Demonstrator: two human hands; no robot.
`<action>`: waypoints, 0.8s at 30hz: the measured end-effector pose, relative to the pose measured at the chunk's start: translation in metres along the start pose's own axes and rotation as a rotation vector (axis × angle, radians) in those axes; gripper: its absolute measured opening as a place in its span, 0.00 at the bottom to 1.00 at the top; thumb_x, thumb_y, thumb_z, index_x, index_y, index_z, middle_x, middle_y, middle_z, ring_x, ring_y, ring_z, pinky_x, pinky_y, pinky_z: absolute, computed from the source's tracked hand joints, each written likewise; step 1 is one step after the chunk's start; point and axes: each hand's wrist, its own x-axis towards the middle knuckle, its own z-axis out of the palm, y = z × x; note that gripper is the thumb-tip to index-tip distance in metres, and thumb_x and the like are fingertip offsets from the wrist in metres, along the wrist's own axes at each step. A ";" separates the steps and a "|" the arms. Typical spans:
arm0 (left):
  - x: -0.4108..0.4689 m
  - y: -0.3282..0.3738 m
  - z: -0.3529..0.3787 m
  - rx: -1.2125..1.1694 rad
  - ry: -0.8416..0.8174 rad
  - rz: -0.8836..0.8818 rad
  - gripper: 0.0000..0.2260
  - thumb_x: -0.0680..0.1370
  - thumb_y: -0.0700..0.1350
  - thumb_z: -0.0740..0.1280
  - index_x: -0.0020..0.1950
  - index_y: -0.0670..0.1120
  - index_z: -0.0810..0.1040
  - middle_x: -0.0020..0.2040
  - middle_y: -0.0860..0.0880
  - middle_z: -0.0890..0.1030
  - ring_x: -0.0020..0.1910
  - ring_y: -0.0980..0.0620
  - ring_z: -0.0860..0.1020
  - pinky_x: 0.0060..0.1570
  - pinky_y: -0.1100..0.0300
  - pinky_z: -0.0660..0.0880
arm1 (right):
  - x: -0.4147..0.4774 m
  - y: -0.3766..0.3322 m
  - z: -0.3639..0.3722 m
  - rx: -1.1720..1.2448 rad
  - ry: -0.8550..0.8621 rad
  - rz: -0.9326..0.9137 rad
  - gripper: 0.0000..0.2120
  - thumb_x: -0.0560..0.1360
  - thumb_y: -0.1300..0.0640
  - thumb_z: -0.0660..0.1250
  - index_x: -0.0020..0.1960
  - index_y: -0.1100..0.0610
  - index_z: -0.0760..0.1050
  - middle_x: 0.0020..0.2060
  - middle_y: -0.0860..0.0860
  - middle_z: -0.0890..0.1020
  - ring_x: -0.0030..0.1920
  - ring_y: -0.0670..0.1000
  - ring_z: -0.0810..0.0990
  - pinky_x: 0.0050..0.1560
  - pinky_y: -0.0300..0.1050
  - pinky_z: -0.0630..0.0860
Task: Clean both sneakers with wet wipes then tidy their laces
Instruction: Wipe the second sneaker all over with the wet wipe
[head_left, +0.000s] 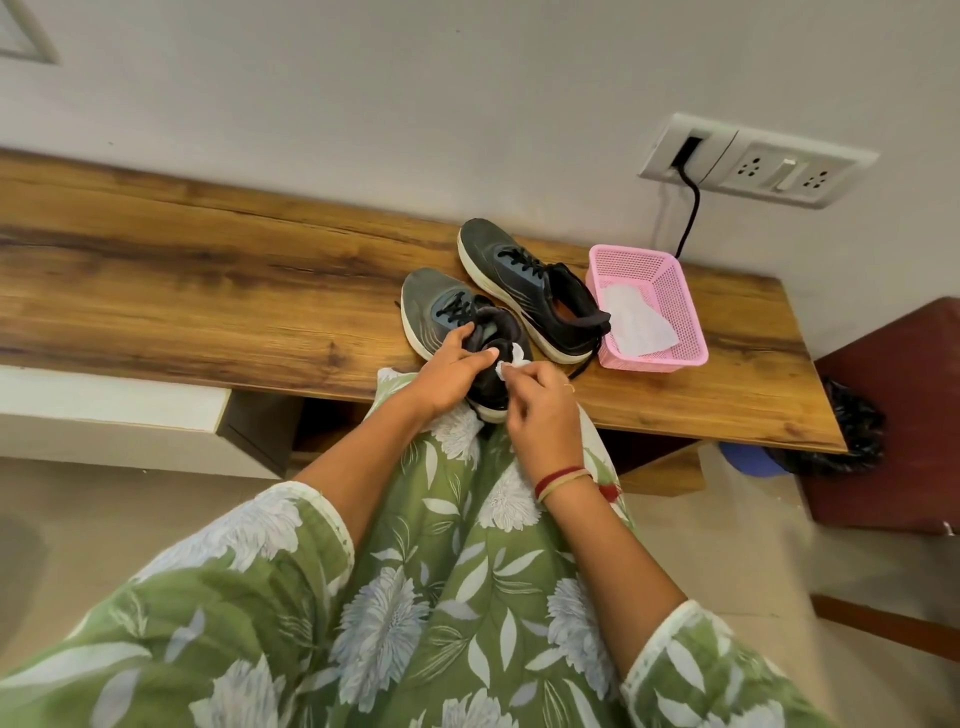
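Two dark grey sneakers with white soles and black laces lie on the wooden bench. The near sneaker sits at the bench's front edge, heel toward me. My left hand grips its heel collar. My right hand pinches a small crumpled white wet wipe against the heel. The far sneaker lies behind it, next to a pink basket. One of its laces trails over the bench toward the front edge.
A pink mesh basket with a flat white wipe inside stands right of the sneakers. A wall socket panel with a black cable is above it. A dark red seat and a bin with a black bag stand at the right.
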 end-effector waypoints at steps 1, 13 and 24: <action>0.000 0.000 -0.001 0.001 0.001 -0.009 0.29 0.80 0.47 0.63 0.77 0.43 0.54 0.71 0.45 0.67 0.64 0.53 0.69 0.70 0.54 0.63 | -0.001 0.002 0.001 -0.055 -0.015 -0.015 0.12 0.72 0.68 0.66 0.54 0.61 0.80 0.44 0.55 0.77 0.45 0.56 0.75 0.41 0.52 0.77; 0.001 0.001 0.000 0.022 0.005 -0.009 0.29 0.80 0.47 0.62 0.77 0.42 0.53 0.73 0.45 0.65 0.67 0.53 0.67 0.67 0.59 0.62 | 0.000 -0.005 -0.002 0.037 0.032 -0.036 0.12 0.73 0.68 0.65 0.55 0.61 0.80 0.46 0.54 0.78 0.47 0.53 0.75 0.47 0.46 0.76; 0.004 -0.004 0.000 0.055 0.013 0.038 0.25 0.81 0.49 0.62 0.74 0.39 0.63 0.76 0.52 0.58 0.69 0.56 0.64 0.66 0.60 0.63 | -0.008 0.002 -0.017 0.086 0.084 0.133 0.13 0.73 0.69 0.64 0.54 0.59 0.81 0.45 0.52 0.77 0.47 0.51 0.76 0.49 0.44 0.74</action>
